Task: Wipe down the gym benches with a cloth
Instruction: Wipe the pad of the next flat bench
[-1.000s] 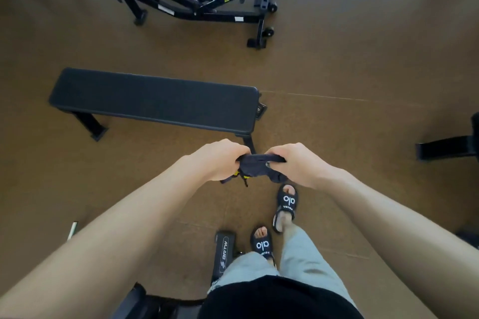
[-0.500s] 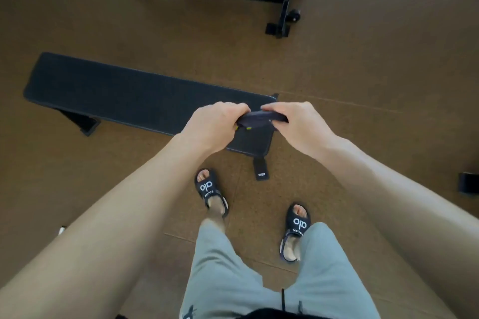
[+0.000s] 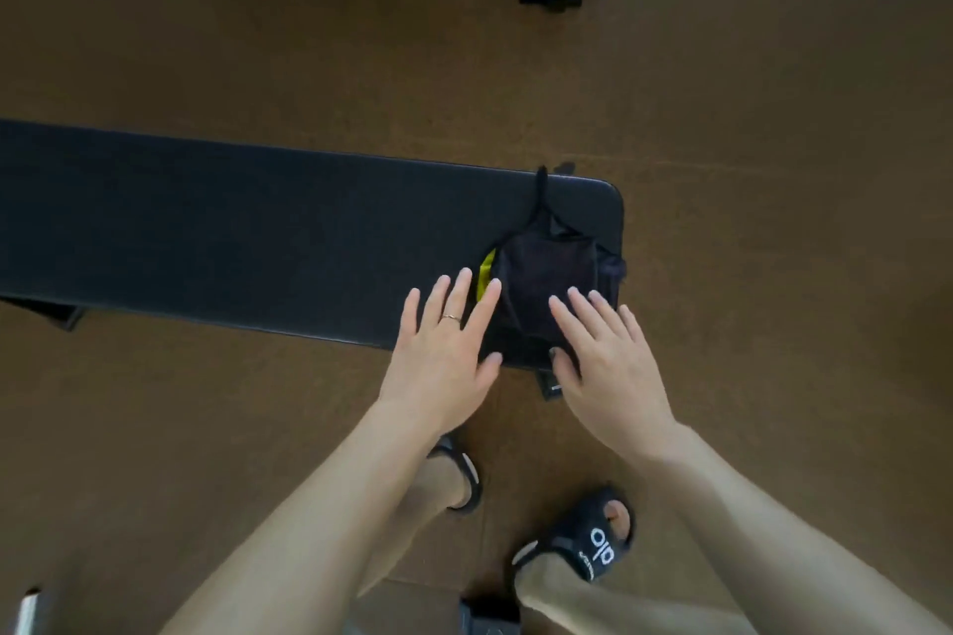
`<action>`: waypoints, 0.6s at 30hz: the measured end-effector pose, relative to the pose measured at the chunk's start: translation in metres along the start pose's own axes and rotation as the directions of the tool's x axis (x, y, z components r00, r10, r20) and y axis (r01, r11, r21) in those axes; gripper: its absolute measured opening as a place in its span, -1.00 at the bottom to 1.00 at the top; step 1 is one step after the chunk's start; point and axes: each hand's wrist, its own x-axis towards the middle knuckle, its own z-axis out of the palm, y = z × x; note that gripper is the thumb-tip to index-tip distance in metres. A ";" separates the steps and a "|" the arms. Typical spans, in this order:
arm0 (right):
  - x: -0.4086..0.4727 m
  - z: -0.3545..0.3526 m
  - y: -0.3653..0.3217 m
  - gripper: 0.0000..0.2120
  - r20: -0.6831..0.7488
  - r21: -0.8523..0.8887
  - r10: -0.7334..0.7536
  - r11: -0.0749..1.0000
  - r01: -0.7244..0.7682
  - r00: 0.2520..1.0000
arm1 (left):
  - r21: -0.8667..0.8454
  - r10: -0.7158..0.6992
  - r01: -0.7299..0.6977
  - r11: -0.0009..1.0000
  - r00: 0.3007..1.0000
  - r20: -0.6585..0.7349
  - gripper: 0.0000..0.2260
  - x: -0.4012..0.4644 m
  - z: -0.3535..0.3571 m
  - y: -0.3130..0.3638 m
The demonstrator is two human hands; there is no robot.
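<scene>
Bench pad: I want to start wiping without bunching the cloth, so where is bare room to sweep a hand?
The bench is bare from the left frame edge up to the left hand. The right end is crowded: the cloth lies there between that hand and the right hand, both with straight fingers.

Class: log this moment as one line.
cloth: on bench end | left hand: open | right hand: open, on cloth
</scene>
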 end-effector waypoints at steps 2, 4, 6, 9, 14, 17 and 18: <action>0.031 0.027 -0.004 -0.46 -0.120 0.006 -0.002 1.000 0.003 0.993 | -0.085 -0.033 0.020 0.996 0.989 -0.145 -0.38 0.026 0.024 -0.005; 0.058 0.045 -0.006 -0.45 -0.183 -0.028 0.030 0.999 -0.035 0.983 | -0.114 -0.043 0.012 0.993 0.961 -0.275 -0.44 0.052 0.045 -0.009; 0.078 0.062 -0.003 -0.42 -0.201 -0.083 0.040 0.995 -0.057 0.979 | -0.157 -0.074 0.016 0.987 0.927 -0.367 -0.51 0.073 0.065 -0.012; 0.092 0.080 0.004 -0.40 -0.232 -0.185 -0.016 0.982 -0.028 0.973 | -0.241 -0.126 0.002 0.971 0.856 -0.501 -0.55 0.087 0.088 -0.012; 0.138 0.074 0.009 -0.38 -0.304 -0.219 -0.086 0.975 0.018 0.949 | -0.325 -0.175 -0.055 0.944 0.751 -0.637 -0.56 0.088 0.101 -0.013; 0.175 0.061 0.011 -0.39 -0.302 -0.251 -0.135 0.966 0.058 0.944 | -0.319 -0.175 -0.062 0.946 0.731 -0.659 -0.54 0.089 0.103 -0.012; 0.183 0.057 0.011 -0.39 -0.290 -0.255 -0.141 0.965 0.065 0.947 | -0.316 -0.181 -0.054 0.947 0.725 -0.665 -0.54 0.089 0.103 -0.012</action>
